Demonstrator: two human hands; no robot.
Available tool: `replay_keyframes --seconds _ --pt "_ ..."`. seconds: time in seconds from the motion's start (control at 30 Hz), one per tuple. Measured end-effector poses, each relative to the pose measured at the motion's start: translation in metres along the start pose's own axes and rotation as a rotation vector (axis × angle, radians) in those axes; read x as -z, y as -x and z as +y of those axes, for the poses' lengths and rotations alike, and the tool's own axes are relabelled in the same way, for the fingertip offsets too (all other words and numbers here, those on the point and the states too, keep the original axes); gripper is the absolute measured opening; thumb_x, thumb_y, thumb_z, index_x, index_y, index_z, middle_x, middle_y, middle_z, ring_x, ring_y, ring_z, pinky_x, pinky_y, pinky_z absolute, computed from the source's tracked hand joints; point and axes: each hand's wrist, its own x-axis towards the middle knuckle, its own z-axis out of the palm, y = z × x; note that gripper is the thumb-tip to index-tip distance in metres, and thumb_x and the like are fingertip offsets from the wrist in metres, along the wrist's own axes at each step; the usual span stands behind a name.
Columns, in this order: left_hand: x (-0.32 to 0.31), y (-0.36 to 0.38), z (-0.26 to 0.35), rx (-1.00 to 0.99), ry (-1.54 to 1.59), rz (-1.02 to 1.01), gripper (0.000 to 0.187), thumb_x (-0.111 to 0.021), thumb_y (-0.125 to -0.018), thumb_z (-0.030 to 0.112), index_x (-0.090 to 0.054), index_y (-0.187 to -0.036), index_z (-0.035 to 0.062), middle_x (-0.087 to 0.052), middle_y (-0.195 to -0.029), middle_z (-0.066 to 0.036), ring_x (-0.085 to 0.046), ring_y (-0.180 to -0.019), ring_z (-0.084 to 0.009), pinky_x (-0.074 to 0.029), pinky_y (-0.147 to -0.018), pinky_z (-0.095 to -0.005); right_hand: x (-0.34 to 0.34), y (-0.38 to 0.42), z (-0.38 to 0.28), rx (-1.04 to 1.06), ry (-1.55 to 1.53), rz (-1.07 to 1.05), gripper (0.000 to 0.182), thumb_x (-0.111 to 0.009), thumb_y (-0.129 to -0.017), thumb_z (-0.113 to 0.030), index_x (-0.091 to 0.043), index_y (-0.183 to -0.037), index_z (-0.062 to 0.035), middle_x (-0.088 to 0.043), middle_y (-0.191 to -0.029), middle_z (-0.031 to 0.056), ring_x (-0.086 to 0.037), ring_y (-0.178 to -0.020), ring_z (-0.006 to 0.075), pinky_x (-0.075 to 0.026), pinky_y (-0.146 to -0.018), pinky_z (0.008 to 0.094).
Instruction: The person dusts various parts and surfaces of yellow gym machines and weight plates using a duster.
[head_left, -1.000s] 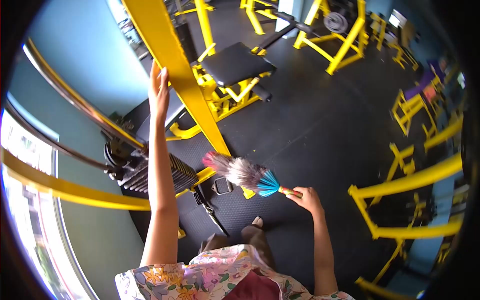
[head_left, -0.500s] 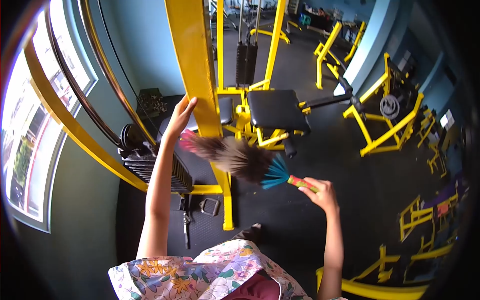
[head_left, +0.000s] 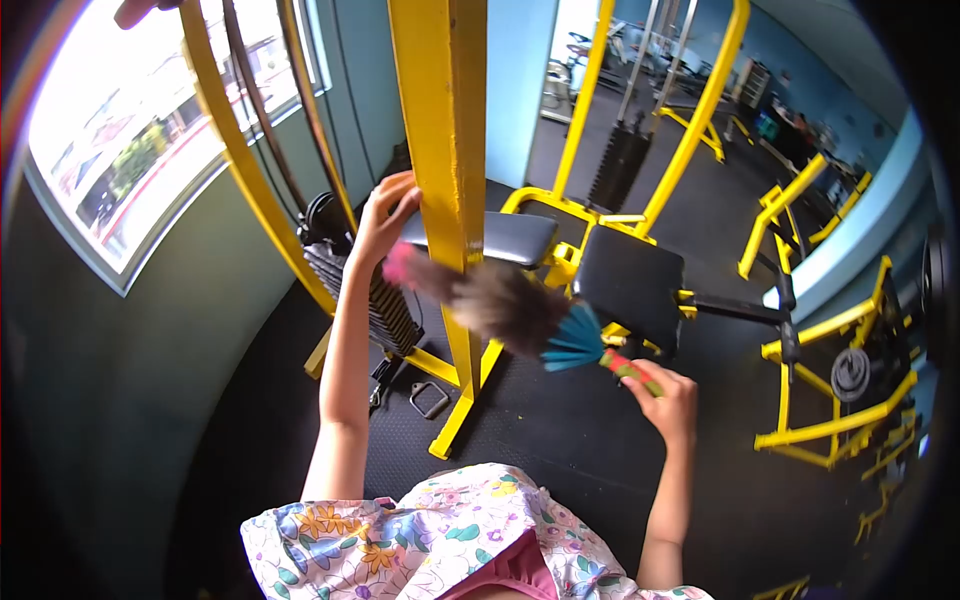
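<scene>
My right hand [head_left: 668,408] is closed around the red-and-green handle of a feather duster [head_left: 505,303]. Teal strips fan out where its handle meets the brown and grey feathers, and its far tip is pink. The feathers are blurred and lie across the front of a yellow steel post [head_left: 440,120]. My left hand [head_left: 387,215] grips the left edge of that post, above the pink tip, with its fingertips partly hidden.
A black weight stack [head_left: 375,300] stands left of the post, near a window [head_left: 130,170]. Behind the post are black padded seats [head_left: 630,285] on yellow frames. A metal handle [head_left: 429,400] lies on the dark floor. More yellow machines [head_left: 840,380] stand at right.
The view has swung left and tilted up, so the machines appear farther right. The duster still crosses the post in my right hand, and my left hand stays on the post.
</scene>
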Motion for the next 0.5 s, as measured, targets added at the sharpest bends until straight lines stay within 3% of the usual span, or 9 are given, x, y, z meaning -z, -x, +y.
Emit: replay_keyframes --seconds 0.1,0.17,0.2,0.23,0.3,0.37,0.43,0.47,0.5 --pt "0.0 0.011 0.036 0.149 0.277 0.567 0.034 -0.044 -0.09 0.021 -0.047 -0.116 0.0003 -0.054 -0.11 -0.008 -0.05 -0.099 -0.0158 -0.037 -0.087 -0.0258 0.03 -0.028 0.001 0.069 -0.133 0.056 0.023 -0.068 -0.072 -0.019 -0.063 -0.089 -0.0035 -0.062 -0.072 0.0137 -0.061 -0.063 0.0288 -0.047 -0.055 0.0328" --pt "-0.015 0.033 0.02 0.109 0.301 0.852 0.034 -0.045 -0.088 0.018 -0.042 -0.115 -0.0024 -0.055 -0.103 -0.009 -0.051 -0.094 -0.0146 -0.039 -0.084 -0.0258 0.036 -0.035 0.005 0.084 -0.196 0.027 0.024 -0.067 -0.073 -0.02 -0.063 -0.09 -0.0029 -0.062 -0.072 0.0149 -0.061 -0.063 0.0294 -0.047 -0.055 0.0326" --pt "-0.029 0.048 0.01 0.151 0.395 0.891 0.035 -0.045 -0.085 0.015 -0.041 -0.114 -0.0034 -0.054 -0.101 -0.009 -0.051 -0.093 -0.015 -0.04 -0.084 -0.026 0.036 -0.035 0.01 0.1 -0.189 -0.025 0.024 -0.067 -0.074 -0.019 -0.062 -0.091 -0.0023 -0.061 -0.072 0.0163 -0.061 -0.063 0.0298 -0.047 -0.056 0.033" --pt "-0.046 0.063 0.0 0.188 0.492 0.925 0.036 -0.045 -0.082 0.012 -0.039 -0.113 -0.0043 -0.054 -0.099 -0.01 -0.051 -0.092 -0.0154 -0.04 -0.084 -0.0261 0.033 -0.034 0.025 0.155 -0.144 -0.047 0.025 -0.067 -0.073 -0.022 -0.063 -0.09 -0.0033 -0.061 -0.07 0.0155 -0.061 -0.062 0.0296 -0.048 -0.055 0.0332" --pt "-0.078 0.086 -0.012 0.262 0.364 0.828 0.04 -0.044 -0.075 0.005 -0.039 -0.114 -0.0022 -0.053 -0.1 -0.01 -0.051 -0.093 -0.0157 -0.039 -0.086 -0.0252 0.044 -0.039 0.043 0.225 -0.014 -0.097 0.028 -0.067 -0.072 -0.028 -0.064 -0.088 -0.0058 -0.061 -0.066 0.013 -0.06 -0.058 0.0283 -0.048 -0.052 0.0336" --pt "-0.108 0.1 -0.026 0.289 0.411 0.699 0.048 -0.044 -0.072 -0.001 -0.037 -0.119 -0.0004 -0.05 -0.108 -0.01 -0.049 -0.1 -0.017 -0.037 -0.089 -0.0262 0.06 -0.054 0.057 0.304 0.081 -0.112 0.03 -0.067 -0.071 -0.033 -0.065 -0.088 -0.0086 -0.059 -0.061 0.0104 -0.059 -0.053 0.0261 -0.046 -0.048 0.0339" --pt "-0.127 0.098 -0.002 0.324 0.315 0.509 0.057 -0.046 -0.071 -0.003 -0.032 -0.126 0.0015 -0.045 -0.118 -0.012 -0.044 -0.108 -0.0196 -0.034 -0.093 -0.0284 0.09 -0.079 0.052 0.4 0.126 -0.054 0.031 -0.067 -0.07 -0.034 -0.065 -0.09 -0.0098 -0.055 -0.055 0.0089 -0.056 -0.048 0.0236 -0.044 -0.044 0.0336" --pt "-0.133 0.097 -0.013 0.275 0.312 0.559 0.061 -0.052 -0.075 0.006 -0.027 -0.131 0.0032 -0.04 -0.125 -0.012 -0.039 -0.114 -0.0211 -0.031 -0.096 -0.03 0.109 -0.093 0.048 0.444 0.143 -0.036 0.031 -0.067 -0.071 -0.034 -0.065 -0.09 -0.0098 -0.054 -0.055 0.0087 -0.056 -0.048 0.0237 -0.043 -0.044 0.0335" --pt "-0.13 0.089 0.002 0.262 0.303 0.571 0.061 -0.052 -0.075 0.006 -0.027 -0.131 0.0032 -0.04 -0.125 -0.012 -0.039 -0.114 -0.0211 -0.031 -0.096 -0.03 0.126 -0.107 0.044 0.489 0.161 -0.021 0.031 -0.067 -0.071 -0.034 -0.065 -0.09 -0.0097 -0.054 -0.054 0.0085 -0.055 -0.047 0.0237 -0.042 -0.043 0.0334"
